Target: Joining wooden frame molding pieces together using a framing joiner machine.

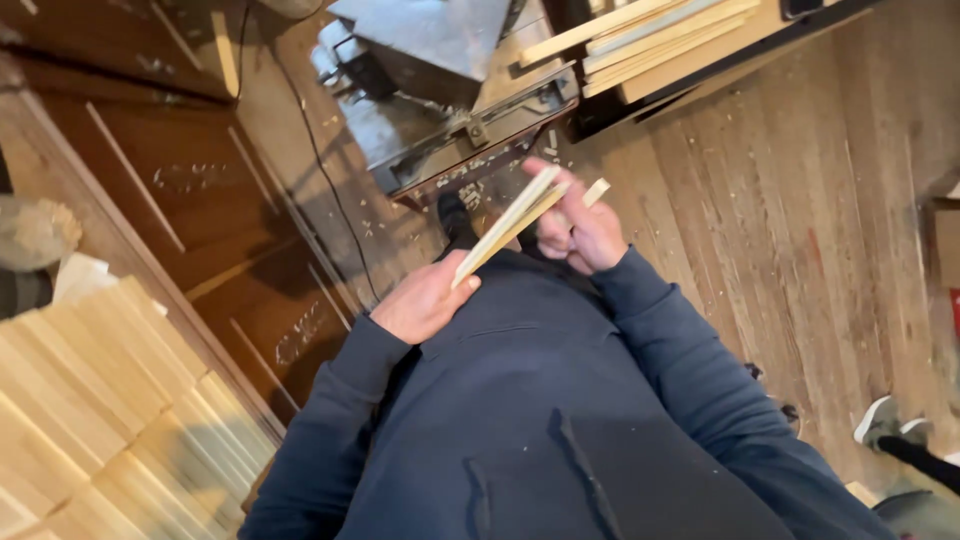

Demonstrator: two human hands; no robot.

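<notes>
A bundle of thin wooden strips is held between the left hand at its near end and the right hand at its far end, in front of the chest. A metal machine stands on the floor beyond the hands. Stacked boards lie to its right, and stacked wooden blocks lie at the near left. A shoe rests on the floor at the right.

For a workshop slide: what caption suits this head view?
Left hand and right hand hold thin wooden strips above a sawdust-strewn floor.
</notes>
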